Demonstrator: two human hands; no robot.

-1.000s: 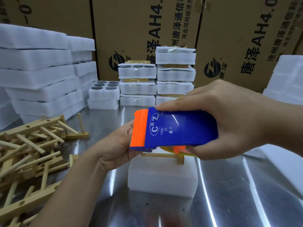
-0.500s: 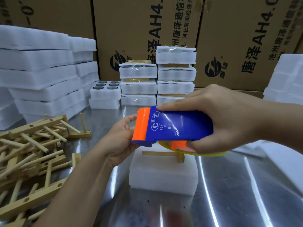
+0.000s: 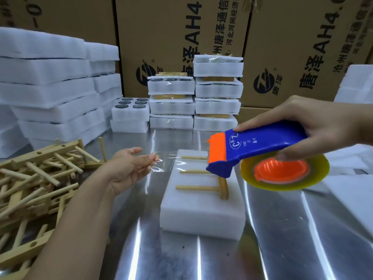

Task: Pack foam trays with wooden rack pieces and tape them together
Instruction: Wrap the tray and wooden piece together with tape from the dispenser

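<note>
drawn apart now, left fingers (image 3: 150,158) pinch faint clear tape (image 3: 173,161), right fingers (image 3: 266,117) grip dispenser (image 3: 262,145) hiding rack (image 3: 197,187) end.

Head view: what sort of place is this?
Probably a packing workshop or warehouse: printed cardboard cartons line the back, taped foam trays stand stacked on a metal table, wooden rack pieces lie heaped.
</note>
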